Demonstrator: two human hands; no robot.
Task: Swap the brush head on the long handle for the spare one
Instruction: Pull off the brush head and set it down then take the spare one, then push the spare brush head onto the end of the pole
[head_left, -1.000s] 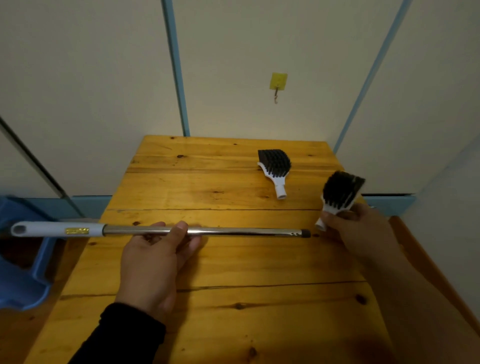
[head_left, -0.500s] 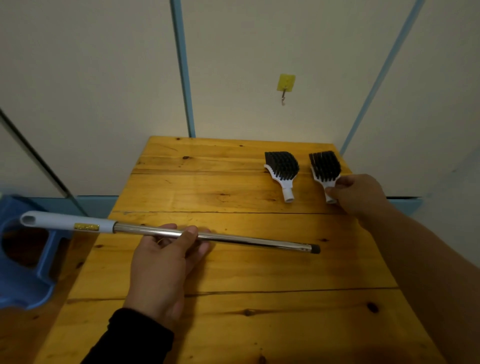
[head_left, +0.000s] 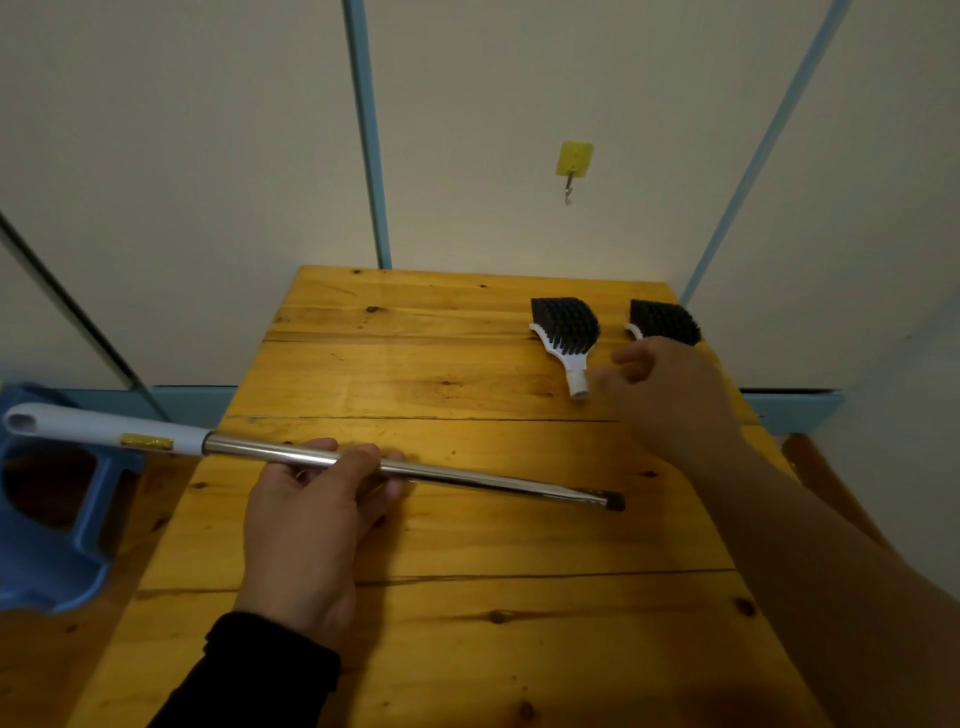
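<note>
While left hand (head_left: 306, 525) grips the handle (head_left: 395, 467), open right hand (head_left: 660, 395) half-covers one brush head (head_left: 662, 322).

A single head-worn wide-angle view looks forward and down onto the wooden desk (head_left: 467, 545) from close above its near edge. Both forearms enter from the bottom; beyond the left hand (head_left: 311, 525) and right hand (head_left: 670, 400) the wall (head_left: 208, 156) rises close behind the desk.
</note>
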